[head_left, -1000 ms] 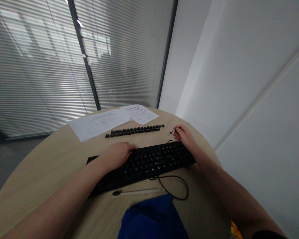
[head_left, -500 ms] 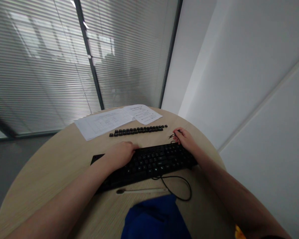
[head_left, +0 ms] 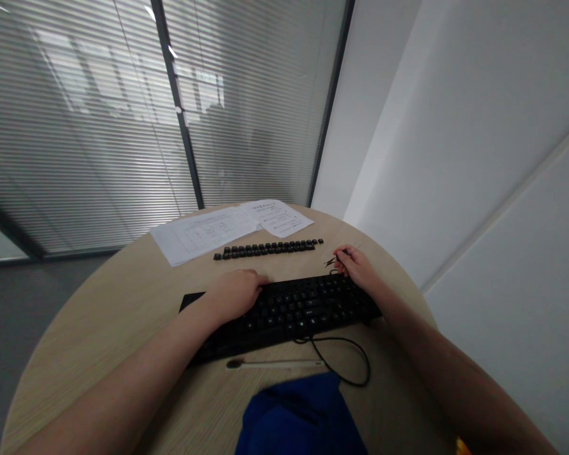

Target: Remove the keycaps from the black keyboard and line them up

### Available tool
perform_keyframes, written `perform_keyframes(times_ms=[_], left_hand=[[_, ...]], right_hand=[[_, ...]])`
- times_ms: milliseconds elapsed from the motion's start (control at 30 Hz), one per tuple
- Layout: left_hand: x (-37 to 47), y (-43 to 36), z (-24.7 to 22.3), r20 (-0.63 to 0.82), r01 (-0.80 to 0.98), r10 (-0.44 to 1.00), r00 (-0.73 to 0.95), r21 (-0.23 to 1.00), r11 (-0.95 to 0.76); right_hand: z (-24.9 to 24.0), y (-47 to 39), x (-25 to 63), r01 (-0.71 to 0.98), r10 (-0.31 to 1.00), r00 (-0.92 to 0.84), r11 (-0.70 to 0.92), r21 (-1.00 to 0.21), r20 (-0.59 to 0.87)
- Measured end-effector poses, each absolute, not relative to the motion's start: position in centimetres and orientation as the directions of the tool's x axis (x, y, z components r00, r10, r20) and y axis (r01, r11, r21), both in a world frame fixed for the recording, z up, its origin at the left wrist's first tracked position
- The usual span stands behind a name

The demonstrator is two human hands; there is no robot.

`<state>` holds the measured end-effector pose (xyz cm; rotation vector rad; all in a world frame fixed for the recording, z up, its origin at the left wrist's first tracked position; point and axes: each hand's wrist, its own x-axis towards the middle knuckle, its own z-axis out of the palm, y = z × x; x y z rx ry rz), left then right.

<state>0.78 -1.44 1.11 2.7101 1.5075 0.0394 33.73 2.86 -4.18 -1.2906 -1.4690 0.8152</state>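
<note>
Keyboard point(head_left: 308, 306) in black lies aslant on the round wooden table point(head_left: 118, 309), its right end farther from the person than its left. Both hands are apart, well separated along its far edge. The left hand point(head_left: 237, 294) rests over the keys left of the middle, fingers at the far edge; whether it grips the keyboard I cannot tell. The right hand point(head_left: 357, 266), at the far right end, pinches a small black tool point(head_left: 330, 260) between thumb and fingers, its 2 thin prongs pointing left, above the table and near the loose keycaps point(head_left: 270, 248). Those keycaps stand in 2 close rows beyond the keyboard, and 2 white papers point(head_left: 203, 234) lie behind them. On the near side, a brush point(head_left: 279, 364) with a dark head to the left and a pale handle lies just beside a loop of black cable point(head_left: 368, 364). Blue fabric point(head_left: 298, 417) shows nearest the person, and blinds point(head_left: 260, 114) cover the glass beyond the table
</note>
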Motion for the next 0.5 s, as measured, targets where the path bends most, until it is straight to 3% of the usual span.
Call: perform_keyframes(times_ms=[500], left_hand=[[0.58, -1.10, 0.72, 0.010, 0.823, 0.824, 0.567, 0.035, -0.567]], right_hand=[[-4.35, 2.93, 33.95, 0.354, 0.970, 0.014, 0.222, -0.909, 0.243]])
